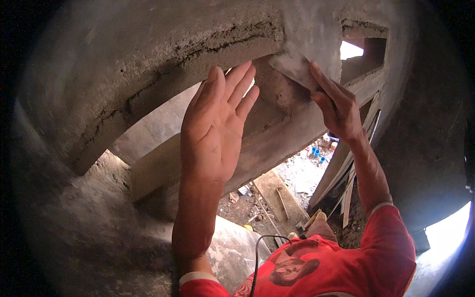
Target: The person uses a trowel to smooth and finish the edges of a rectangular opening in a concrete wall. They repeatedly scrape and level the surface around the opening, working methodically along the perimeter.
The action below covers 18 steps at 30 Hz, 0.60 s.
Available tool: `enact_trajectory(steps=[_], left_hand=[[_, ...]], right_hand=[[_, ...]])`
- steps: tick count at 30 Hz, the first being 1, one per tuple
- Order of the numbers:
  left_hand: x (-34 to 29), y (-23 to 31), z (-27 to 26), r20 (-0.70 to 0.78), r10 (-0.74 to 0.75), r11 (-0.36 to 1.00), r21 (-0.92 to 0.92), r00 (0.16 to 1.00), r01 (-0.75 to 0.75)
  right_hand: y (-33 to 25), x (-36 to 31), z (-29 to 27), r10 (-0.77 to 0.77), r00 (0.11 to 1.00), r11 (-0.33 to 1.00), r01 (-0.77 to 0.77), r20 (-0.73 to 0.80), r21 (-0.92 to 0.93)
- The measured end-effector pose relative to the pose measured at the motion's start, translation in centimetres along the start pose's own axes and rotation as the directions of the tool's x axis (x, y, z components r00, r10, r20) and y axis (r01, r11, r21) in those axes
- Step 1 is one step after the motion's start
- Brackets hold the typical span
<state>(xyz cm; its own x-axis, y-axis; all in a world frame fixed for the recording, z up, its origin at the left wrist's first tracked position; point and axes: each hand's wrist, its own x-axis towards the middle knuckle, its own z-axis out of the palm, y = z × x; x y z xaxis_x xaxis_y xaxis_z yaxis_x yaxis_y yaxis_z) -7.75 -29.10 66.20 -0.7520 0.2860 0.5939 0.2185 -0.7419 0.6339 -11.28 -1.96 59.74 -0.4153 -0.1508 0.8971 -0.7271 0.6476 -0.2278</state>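
Observation:
My right hand (336,101) is closed around a plastering trowel, its fingers hiding the handle. The flat grey trowel blade (295,63) lies against the plaster at the upper right corner of a long wall opening (163,115). My left hand (215,123) is raised in front of that opening, palm showing and fingers stretched out, with nothing in it. Above the opening, a rough band of plaster (217,42) has a dark, crumbly edge. Whether the left fingertips touch the opening's upper edge, I cannot tell.
A smaller square opening (363,52) sits in the wall at the upper right. Far below are a wide wooden board (281,198), leaning planks (349,190), rubble and several blue plastic pieces (315,152). A black cable (256,257) hangs over my red shirt.

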Motion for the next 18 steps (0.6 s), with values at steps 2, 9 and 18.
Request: enact_trajectory(steps=[2, 9, 18], left_hand=[[-0.2, 0.0, 0.1, -0.037, 0.022, 0.995, 0.098, 0.999, -0.018], [0.1, -0.5, -0.5, 0.019, 0.007, 1.000, 0.003, 1.000, -0.007], [-0.1, -0.8, -0.4, 0.043, 0.011, 0.995, 0.101, 0.999, -0.015]], right_hand=[[-1.2, 1.8, -0.5, -0.031, 0.999, 0.999, 0.032, 0.032, -0.022], [-0.6, -0.1, -1.2, 0.028, 0.997, 0.999, -0.025, 0.070, -0.046], [0.2, -2.6, 0.3, -0.016, 0.999, 0.999, 0.017, 0.032, -0.035]])
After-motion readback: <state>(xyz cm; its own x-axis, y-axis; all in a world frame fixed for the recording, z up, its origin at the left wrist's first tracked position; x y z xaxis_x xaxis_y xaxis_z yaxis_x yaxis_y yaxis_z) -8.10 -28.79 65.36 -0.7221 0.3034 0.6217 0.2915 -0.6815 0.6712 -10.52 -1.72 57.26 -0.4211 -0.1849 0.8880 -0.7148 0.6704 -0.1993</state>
